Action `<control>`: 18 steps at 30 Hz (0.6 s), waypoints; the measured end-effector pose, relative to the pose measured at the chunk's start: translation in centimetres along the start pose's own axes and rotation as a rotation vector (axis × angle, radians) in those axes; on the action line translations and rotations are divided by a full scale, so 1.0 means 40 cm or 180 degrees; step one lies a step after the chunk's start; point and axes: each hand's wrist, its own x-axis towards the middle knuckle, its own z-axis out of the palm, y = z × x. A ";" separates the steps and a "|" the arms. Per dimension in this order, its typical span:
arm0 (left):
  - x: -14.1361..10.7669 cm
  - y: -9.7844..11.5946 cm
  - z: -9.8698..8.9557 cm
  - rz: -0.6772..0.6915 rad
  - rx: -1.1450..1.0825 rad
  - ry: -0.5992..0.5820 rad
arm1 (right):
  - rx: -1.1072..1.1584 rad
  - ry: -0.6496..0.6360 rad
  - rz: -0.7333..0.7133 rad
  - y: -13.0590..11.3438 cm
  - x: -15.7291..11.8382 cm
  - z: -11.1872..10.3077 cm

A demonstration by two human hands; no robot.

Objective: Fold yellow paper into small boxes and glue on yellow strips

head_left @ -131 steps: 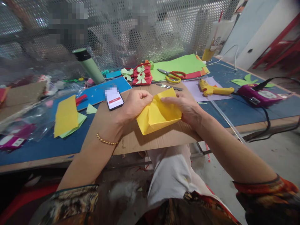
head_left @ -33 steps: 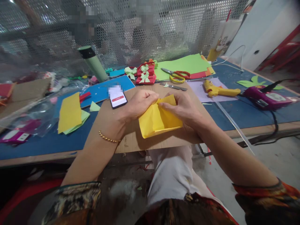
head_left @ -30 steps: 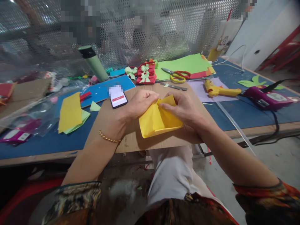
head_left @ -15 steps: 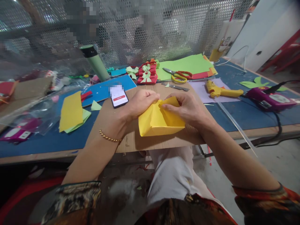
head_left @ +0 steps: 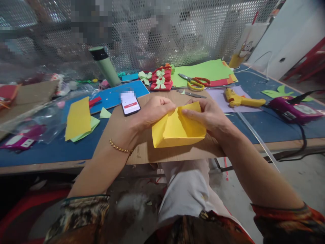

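A folded yellow paper box (head_left: 184,130), its hollow side facing me, is held between both hands above a brown cardboard sheet (head_left: 144,152). My left hand (head_left: 158,108) pinches its upper left part, fingers curled. At the upper right, my right hand (head_left: 203,113) grips the paper with the thumb inside and the fingers behind, mostly hidden. A phone (head_left: 130,103) with a lit screen lies left of my left hand. Beyond the hands are a grey blade tool (head_left: 194,95) and scissors with yellow and red handles (head_left: 195,83).
Yellow paper (head_left: 77,118) and a green bottle (head_left: 106,69) are on the left. Red pieces with green bows (head_left: 161,79) stand at the back. To the right are a yellow glue gun (head_left: 240,99), a purple device (head_left: 291,109) and a drink cup (head_left: 247,44).
My right hand has shifted slightly right, its thumb now flatter on the paper, and the box is spread a little wider. My left hand keeps its hold.
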 end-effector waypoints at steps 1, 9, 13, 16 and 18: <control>-0.001 0.002 0.000 0.0007 0.0008 0.0002 | -0.0018 0.0014 0.0022 0.000 0.001 -0.002; 0.001 -0.001 -0.003 0.0130 0.0034 0.0029 | 0.0011 0.0145 0.0084 -0.006 0.006 -0.001; 0.002 -0.006 -0.004 0.0124 0.0004 0.0053 | 0.0033 0.0231 0.0187 -0.011 0.005 0.006; 0.002 -0.006 -0.004 0.0099 -0.0036 0.0024 | 0.0066 0.0260 0.0200 -0.012 0.006 0.010; 0.002 -0.004 -0.004 0.0074 -0.0058 0.0014 | 0.0032 0.0260 0.0197 -0.010 0.008 0.010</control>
